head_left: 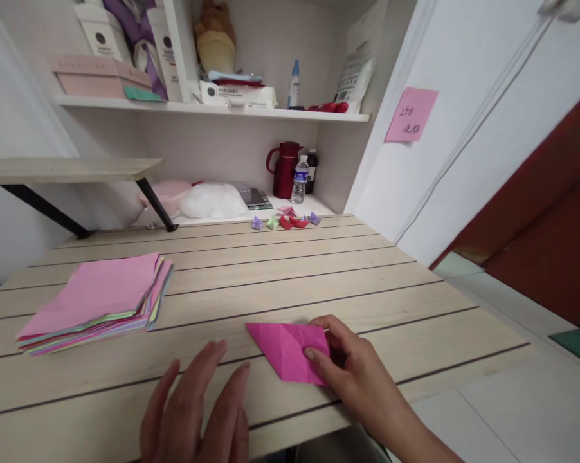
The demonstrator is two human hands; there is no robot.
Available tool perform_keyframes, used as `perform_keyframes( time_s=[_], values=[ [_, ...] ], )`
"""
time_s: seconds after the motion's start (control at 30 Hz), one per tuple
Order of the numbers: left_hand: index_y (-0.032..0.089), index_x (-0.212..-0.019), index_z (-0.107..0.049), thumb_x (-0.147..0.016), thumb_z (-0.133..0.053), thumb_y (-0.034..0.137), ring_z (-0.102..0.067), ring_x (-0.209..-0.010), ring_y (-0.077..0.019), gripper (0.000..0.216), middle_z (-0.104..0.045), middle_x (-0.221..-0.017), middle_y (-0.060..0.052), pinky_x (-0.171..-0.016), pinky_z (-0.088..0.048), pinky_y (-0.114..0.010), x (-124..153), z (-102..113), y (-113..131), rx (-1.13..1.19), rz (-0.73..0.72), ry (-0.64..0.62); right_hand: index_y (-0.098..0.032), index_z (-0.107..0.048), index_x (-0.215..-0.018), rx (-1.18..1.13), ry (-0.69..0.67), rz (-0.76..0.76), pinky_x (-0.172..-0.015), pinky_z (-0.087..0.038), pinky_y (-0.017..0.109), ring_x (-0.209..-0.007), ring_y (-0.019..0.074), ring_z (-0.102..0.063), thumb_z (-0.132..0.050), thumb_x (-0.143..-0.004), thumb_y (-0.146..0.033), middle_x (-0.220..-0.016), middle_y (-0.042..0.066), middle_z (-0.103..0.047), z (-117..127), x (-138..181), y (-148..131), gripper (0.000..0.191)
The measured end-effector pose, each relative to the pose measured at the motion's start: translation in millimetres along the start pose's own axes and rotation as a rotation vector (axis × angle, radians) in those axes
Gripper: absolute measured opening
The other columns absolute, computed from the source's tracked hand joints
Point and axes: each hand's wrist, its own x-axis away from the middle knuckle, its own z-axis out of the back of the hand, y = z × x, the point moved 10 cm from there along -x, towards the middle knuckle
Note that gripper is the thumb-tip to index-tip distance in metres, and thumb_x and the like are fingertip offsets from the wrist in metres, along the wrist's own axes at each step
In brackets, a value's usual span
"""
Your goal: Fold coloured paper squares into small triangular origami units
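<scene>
A folded magenta paper (285,349) lies on the wooden table (280,283) near its front edge. My right hand (350,363) rests on the paper's right side, thumb pressing its lower corner and fingers curled over the top edge. My left hand (196,411) lies flat and open on the table just left of the paper, not touching it. A stack of coloured paper sheets (99,302), pink on top, sits at the left of the table.
Several small folded paper shapes (285,222) sit at the table's far edge. Behind them a shelf holds a red jug (284,170), a water bottle (299,180) and a white bag (213,200). A pink sticky note (410,114) hangs on the right wall.
</scene>
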Motion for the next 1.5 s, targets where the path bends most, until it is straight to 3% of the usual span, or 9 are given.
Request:
perform_keyframes(
  time_s=[0.2,0.37,0.47,0.57,0.67,0.77,0.93,1.2,1.5],
  values=[
    [0.028,-0.132,-0.056,-0.093,-0.054,0.035,-0.05,-0.132,-0.0201,0.04,-0.059,-0.14,-0.003,-0.122,-0.01,-0.045,17,-52,29,-0.041,-0.322,-0.296,-0.025,-0.057,-0.117,0.12,-0.059,0.014,-0.06,-0.045,0.024,-0.064,0.015,-0.059,-0.058,-0.088,-0.027,-0.074,-0.003,-0.065,-4,0,-1,0.029],
    [0.026,-0.131,-0.057,-0.093,-0.046,0.056,-0.055,-0.125,-0.0178,0.05,-0.062,-0.138,0.0,-0.107,-0.035,-0.038,38,-66,30,-0.104,-0.418,-0.344,-0.028,-0.053,-0.131,0.302,-0.064,0.042,-0.059,-0.046,0.025,-0.06,0.0154,-0.057,-0.057,-0.092,-0.031,-0.069,-0.003,-0.061,10,8,-3,0.039],
    [0.026,-0.13,-0.058,-0.092,-0.041,0.062,-0.057,-0.124,-0.02,0.055,-0.064,-0.135,-0.002,-0.11,-0.033,-0.041,49,-62,34,-0.101,-0.387,-0.336,-0.031,-0.048,-0.139,0.43,0.003,0.234,-0.091,-0.05,0.038,-0.108,0.0257,-0.062,-0.057,-0.093,-0.038,-0.121,0.01,-0.063,27,17,-23,0.047],
    [0.023,-0.13,-0.058,-0.097,-0.035,0.054,-0.059,-0.121,-0.0228,0.051,-0.067,-0.131,-0.007,-0.122,-0.013,-0.048,61,-56,38,-0.082,-0.283,-0.305,-0.033,-0.045,-0.143,0.595,-0.256,0.47,-0.114,-0.03,0.052,-0.144,0.0357,-0.03,-0.07,-0.081,-0.055,-0.152,0.01,-0.041,5,34,-34,0.071],
    [0.021,-0.129,-0.059,-0.099,-0.036,0.043,-0.062,-0.118,-0.0234,0.044,-0.069,-0.127,-0.009,-0.123,-0.01,-0.05,73,-50,41,-0.062,-0.19,-0.246,-0.034,-0.05,-0.14,0.658,-0.449,0.607,-0.117,-0.024,0.055,-0.142,0.0341,-0.034,-0.071,-0.083,-0.049,-0.146,0.007,-0.051,-17,50,-35,0.062],
    [0.021,-0.127,-0.059,-0.099,-0.038,0.036,-0.063,-0.117,-0.0207,0.039,-0.07,-0.125,-0.005,-0.124,-0.011,-0.046,78,-48,39,-0.028,-0.134,-0.232,-0.032,-0.06,-0.129,0.586,-0.444,0.571,-0.109,-0.037,0.044,-0.129,0.0262,-0.05,-0.061,-0.093,-0.029,-0.132,0.005,-0.063,-18,47,-37,0.035],
    [0.017,-0.125,-0.06,-0.095,-0.042,0.027,-0.06,-0.121,-0.0189,0.036,-0.069,-0.127,-0.007,-0.124,-0.014,-0.042,79,-48,35,-0.008,-0.149,-0.22,-0.028,-0.071,-0.103,0.396,-0.457,0.491,-0.095,-0.042,0.037,-0.104,0.0209,-0.062,-0.062,-0.094,-0.033,-0.107,0.003,-0.07,-19,31,-47,0.014],
    [0.018,-0.121,-0.063,-0.095,-0.044,0.021,-0.054,-0.13,-0.0186,0.033,-0.067,-0.13,-0.005,-0.123,-0.02,-0.04,82,-46,34,0.03,-0.155,-0.191,-0.022,-0.065,-0.08,0.334,-0.296,0.405,-0.082,-0.042,0.036,-0.084,0.0201,-0.058,-0.064,-0.092,-0.041,-0.08,0.002,-0.065,-25,2,-39,0.022],
    [0.019,-0.118,-0.065,-0.093,-0.047,0.018,-0.058,-0.125,-0.0185,0.03,-0.068,-0.128,-0.005,-0.121,-0.023,-0.04,77,-42,34,0.061,-0.104,-0.174,-0.021,-0.06,-0.077,0.395,-0.193,0.36,-0.077,-0.043,0.033,-0.084,0.0203,-0.055,-0.068,-0.088,-0.026,-0.083,0.003,-0.062,-29,-5,-32,0.015]
  ],
)
